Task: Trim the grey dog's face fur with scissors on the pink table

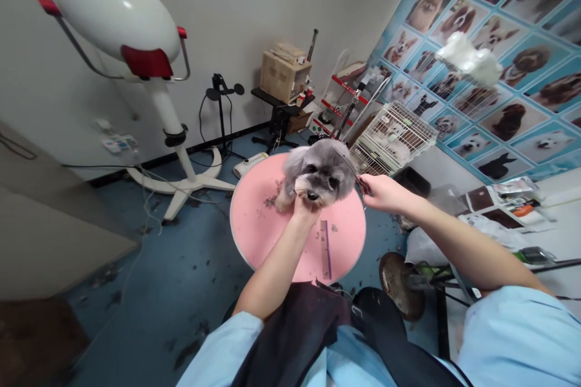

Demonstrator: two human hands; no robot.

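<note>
A small grey dog (327, 164) with a paler muzzle sits on a round pink grooming table (254, 230), facing me. My left hand (307, 210) is under its chin, holding the muzzle from below; the fingers are partly hidden in the fur. Beside the dog's head, on the right, my right hand (381, 192) is closed around the handles of grooming scissors (362, 184). Their thin blades lie along the side of the head. A comb (325, 251) with a purple edge rests on the tabletop near me, among loose tufts of cut hair.
A white and red stand dryer (118, 12) stands at the left on a wheeled base. Behind the table are a boxy beige machine (284, 75), a red-edged trolley (347, 94) and white wire cages (394, 133). A round stool (399, 284) is close on my right. Hair litters the blue floor.
</note>
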